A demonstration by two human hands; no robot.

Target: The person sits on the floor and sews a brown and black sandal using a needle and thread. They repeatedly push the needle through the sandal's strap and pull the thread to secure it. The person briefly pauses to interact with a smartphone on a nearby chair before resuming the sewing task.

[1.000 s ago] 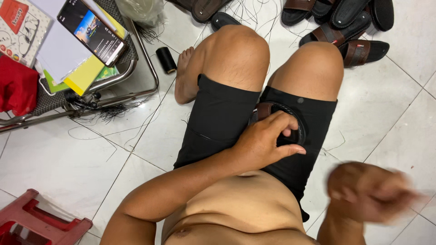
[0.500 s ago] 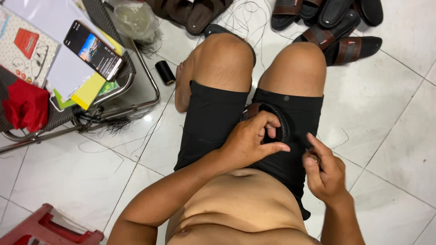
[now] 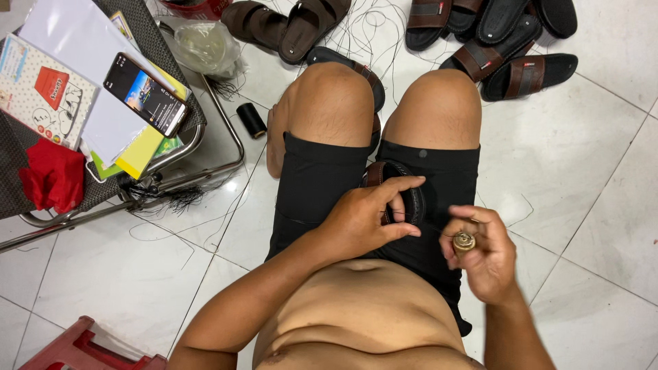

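Black shorts [image 3: 322, 185], bare torso, no sleeves.

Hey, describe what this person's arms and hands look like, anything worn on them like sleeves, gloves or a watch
Both arms are bare along their whole visible length: no sleeves, and no gloves on either of the hands. The left hand and its forearm show no watch, band or ring. The right hand also has a bare wrist, with no bracelet or watch; a ring cannot be ruled out, since some fingers are curled out of view.

left grip [image 3: 367, 219] on sandal [image 3: 401, 192] in lap | right grip [image 3: 480, 250], holding tool [image 3: 464, 241], just right of it | thread spool [image 3: 251, 120] on floor [image 3: 582, 157] far left | sandal pile [image 3: 507, 41] beyond knees
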